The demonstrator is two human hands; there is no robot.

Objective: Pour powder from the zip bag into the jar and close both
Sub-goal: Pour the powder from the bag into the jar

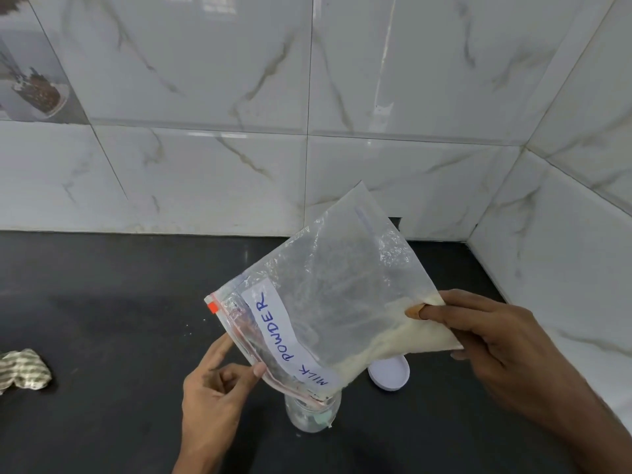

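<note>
A clear zip bag (335, 289) labelled "MILK POWDER" hangs tilted over a small clear jar (313, 413) that stands on the black counter. The bag's zip corner dips into the jar's mouth. Pale powder lies along the bag's lower edge, running down towards the jar. My right hand (492, 347) pinches the bag's raised bottom corner. My left hand (219, 381) pinches the zip edge between thumb and forefinger, just left of the jar. The jar's white lid (390, 372) lies flat on the counter behind the jar, partly hidden by the bag.
A crumpled striped cloth (24, 371) lies at the left edge of the black counter (119, 319). White marble-look tiled walls (307, 131) close off the back and the right side, meeting in a corner at the right.
</note>
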